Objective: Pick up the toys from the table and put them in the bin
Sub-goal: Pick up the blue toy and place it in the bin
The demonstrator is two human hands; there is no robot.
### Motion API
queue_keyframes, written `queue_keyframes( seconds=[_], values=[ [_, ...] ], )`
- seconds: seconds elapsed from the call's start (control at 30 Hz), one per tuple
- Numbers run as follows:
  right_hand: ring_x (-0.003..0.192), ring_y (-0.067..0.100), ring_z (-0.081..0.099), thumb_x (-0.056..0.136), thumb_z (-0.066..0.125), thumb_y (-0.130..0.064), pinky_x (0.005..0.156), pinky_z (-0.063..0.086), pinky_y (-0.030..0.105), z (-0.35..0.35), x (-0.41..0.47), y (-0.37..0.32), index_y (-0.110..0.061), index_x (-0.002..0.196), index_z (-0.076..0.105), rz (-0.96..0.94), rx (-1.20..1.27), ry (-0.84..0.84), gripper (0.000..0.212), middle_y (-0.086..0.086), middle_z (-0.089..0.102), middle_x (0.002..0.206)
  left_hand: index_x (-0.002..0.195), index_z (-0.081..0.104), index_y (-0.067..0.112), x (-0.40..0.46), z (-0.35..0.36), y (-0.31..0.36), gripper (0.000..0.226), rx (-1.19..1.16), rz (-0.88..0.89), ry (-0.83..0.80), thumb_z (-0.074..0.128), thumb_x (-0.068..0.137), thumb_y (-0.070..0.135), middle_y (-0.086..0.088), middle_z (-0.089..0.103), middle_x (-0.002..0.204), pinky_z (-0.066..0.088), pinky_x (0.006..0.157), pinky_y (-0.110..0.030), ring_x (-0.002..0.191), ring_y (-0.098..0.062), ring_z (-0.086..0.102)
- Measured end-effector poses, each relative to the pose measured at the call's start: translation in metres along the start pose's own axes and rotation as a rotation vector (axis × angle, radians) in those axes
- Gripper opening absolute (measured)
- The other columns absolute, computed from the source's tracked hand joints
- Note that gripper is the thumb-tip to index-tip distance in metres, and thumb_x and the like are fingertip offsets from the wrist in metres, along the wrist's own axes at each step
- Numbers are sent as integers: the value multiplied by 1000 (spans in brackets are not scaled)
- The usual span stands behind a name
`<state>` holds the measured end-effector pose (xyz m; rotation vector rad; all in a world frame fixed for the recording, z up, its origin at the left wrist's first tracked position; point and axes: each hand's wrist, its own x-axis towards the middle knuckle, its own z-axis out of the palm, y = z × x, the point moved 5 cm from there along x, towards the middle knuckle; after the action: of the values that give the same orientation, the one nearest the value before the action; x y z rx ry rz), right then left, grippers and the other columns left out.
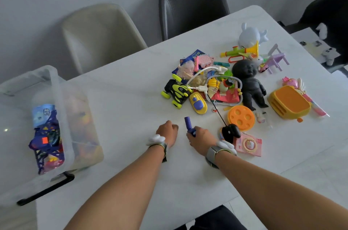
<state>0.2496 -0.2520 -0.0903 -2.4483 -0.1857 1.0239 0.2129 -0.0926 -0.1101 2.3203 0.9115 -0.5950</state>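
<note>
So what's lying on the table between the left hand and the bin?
Nothing: in the head view, the table between the left hand and the bin is bare white top.

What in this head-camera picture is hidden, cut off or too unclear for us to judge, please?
- Left hand: fingers curled under; the back of the hand hides whether it holds anything.
- Blue toy: its lower part is covered by the right hand.
- Clear plastic bin: frosted wall blurs the toys inside; the picture's left edge cuts it off.
- Toy pile around the black doll: lower items are overlapped.
</note>
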Motion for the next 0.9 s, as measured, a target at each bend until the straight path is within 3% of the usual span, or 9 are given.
queue_keyframes(
  seconds=[0.1, 0.2, 0.47, 0.67, 0.9],
  values=[
    [92, 30, 70, 93, 55, -41, 85, 55, 40, -6, 1, -35, -18, 109, 64, -66, 65, 23, 30, 9, 73, 99, 83, 49, 11, -3, -40, -4, 29, -134, 8, 115, 36, 99, 31, -16, 64, 91, 43, 70, -37, 83, -39, 55],
    [92, 29, 69, 92, 55, -43, 84, 54, 40, -11, -2, -79, -20, 105, 64, -144, 71, 36, 28, 7, 74, 96, 73, 41, 17, -11, -85, -14, 33, -237, -13, 211, 36, 98, 38, -11, 59, 80, 37, 65, -35, 76, -36, 50],
    [79, 21, 72, 92, 54, -44, 79, 57, 41, -27, -13, -194, -20, 96, 60, -362, 99, 53, 25, -1, 73, 81, 89, 50, 19, -37, -181, -34, 24, -325, -1, 347, 42, 98, 39, 3, 57, 76, 39, 60, -30, 69, -22, 55],
    [75, 13, 73, 92, 54, -36, 79, 58, 41, -27, -35, -277, -21, 95, 61, -501, 123, 26, 17, -5, 72, 80, 87, 54, 21, -65, -247, -65, 18, -406, 16, 419, 45, 94, 34, 5, 58, 78, 37, 55, -26, 66, -13, 53],
    [66, 5, 72, 92, 57, -33, 81, 59, 39, 9, -77, -360, -19, 92, 62, -657, 100, -39, 14, -4, 71, 81, 90, 59, 20, -99, -316, -133, 17, -447, -47, 563, 48, 94, 34, 9, 58, 79, 35, 56, -25, 73, -15, 55]
  ],
)
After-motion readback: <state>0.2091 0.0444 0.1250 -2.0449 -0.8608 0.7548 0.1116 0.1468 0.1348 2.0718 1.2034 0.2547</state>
